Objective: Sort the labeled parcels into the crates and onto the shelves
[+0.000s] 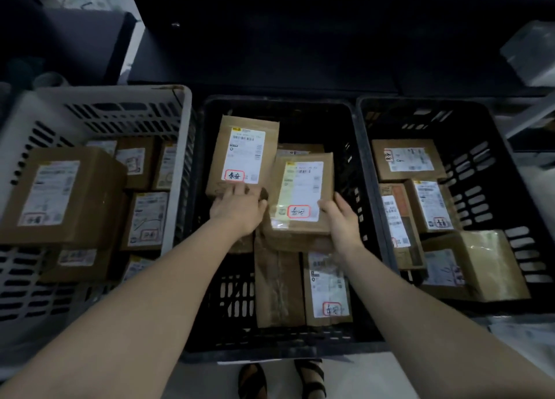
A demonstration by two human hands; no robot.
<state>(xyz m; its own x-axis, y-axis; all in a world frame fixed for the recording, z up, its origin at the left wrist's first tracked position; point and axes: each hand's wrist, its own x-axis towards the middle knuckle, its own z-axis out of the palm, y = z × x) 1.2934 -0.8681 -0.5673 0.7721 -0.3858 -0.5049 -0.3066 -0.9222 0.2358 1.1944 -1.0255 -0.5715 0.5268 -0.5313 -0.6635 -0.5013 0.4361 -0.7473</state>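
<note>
Dim floor space held three crates side by side: a grey crate (105,91), a black middle crate (276,101) and a black right crate (420,101), all holding labelled parcels. In the middle crate our left hand (237,212) rested, fingers straight, on the rear parcel (243,155); our right hand (341,221) gripped the front parcel (300,194) by its right edge, thumb on top.

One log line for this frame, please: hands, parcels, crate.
place: middle black crate | left hand: touching rear parcel lower edge | right hand: gripping front parcel right edge | labels: visible
</note>
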